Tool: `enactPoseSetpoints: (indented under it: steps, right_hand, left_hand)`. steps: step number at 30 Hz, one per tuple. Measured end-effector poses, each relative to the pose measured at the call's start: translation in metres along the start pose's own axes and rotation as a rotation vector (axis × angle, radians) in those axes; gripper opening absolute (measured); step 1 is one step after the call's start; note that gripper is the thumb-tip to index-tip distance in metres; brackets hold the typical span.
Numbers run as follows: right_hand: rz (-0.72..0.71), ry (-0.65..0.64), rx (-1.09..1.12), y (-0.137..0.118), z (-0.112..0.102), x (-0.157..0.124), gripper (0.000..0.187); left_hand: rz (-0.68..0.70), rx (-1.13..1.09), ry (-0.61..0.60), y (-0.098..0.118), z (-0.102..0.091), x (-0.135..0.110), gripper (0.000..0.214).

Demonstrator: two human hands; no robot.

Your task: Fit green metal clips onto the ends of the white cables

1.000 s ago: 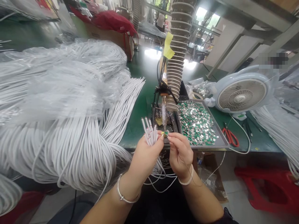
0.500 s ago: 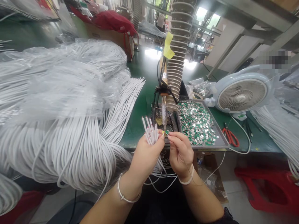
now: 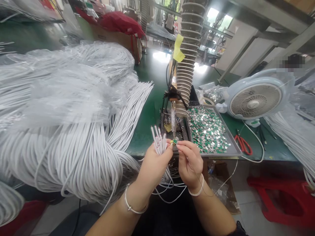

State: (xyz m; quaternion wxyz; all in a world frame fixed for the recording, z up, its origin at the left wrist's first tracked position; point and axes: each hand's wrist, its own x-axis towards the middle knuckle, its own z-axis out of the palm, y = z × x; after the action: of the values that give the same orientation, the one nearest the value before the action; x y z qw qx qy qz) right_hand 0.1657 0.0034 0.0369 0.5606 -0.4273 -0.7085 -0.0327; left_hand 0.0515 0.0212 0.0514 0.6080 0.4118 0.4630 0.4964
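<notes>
My left hand (image 3: pixel 153 165) is closed around a bunch of white cable ends (image 3: pixel 158 139) that stick up from the fist. Its thumb and forefinger also pinch a small green circuit board (image 3: pixel 175 141). My right hand (image 3: pixel 189 163) is closed in a pinch just right of the board, holding a thin wire against it. The board sits right under the tip of a soldering iron (image 3: pixel 173 118) fixed upright at the bench edge. White cables (image 3: pixel 167 188) trail down from my left hand.
A huge heap of white cables (image 3: pixel 73 131) under clear plastic fills the left. A metal tray (image 3: pixel 233 151) of several small green boards lies right of the iron. Red-handled cutters (image 3: pixel 243 144), a pale fan (image 3: pixel 256 100), a ribbed duct (image 3: pixel 187 59) and a red stool (image 3: pixel 283 203).
Both hands have stayed at the iron's tip with only slight shifts of the fingers. Nothing was picked up or let go.
</notes>
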Motion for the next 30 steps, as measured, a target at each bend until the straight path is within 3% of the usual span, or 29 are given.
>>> enactPoseSetpoints:
  steps: [7, 12, 17, 22, 25, 30]
  right_hand:
    - [0.098, -0.007, 0.024, 0.0, -0.005, -0.005, 0.03]
    - [0.189, -0.097, -0.031, 0.0, -0.01, -0.006, 0.02]
    - [0.187, -0.089, -0.023, 0.002, -0.01, -0.008, 0.015]
    - [0.142, -0.088, 0.021, 0.0, -0.006, -0.008, 0.022]
    - [0.138, -0.095, 0.025, -0.002, -0.005, -0.008, 0.024]
    - [0.251, -0.009, 0.044, -0.004, -0.003, -0.012, 0.023]
  left_hand:
    - [0.034, 0.049, -0.092, 0.0, -0.005, -0.001, 0.01]
    - [0.064, 0.132, -0.175, -0.001, -0.011, -0.003, 0.009]
    - [0.033, 0.217, -0.199, 0.0, -0.015, -0.004, 0.013]
    - [0.056, 0.269, -0.269, 0.005, -0.016, -0.003, 0.011]
    - [0.053, 0.254, -0.252, 0.007, -0.016, -0.003, 0.008]
    - [0.036, 0.232, -0.193, 0.009, -0.014, -0.003, 0.005]
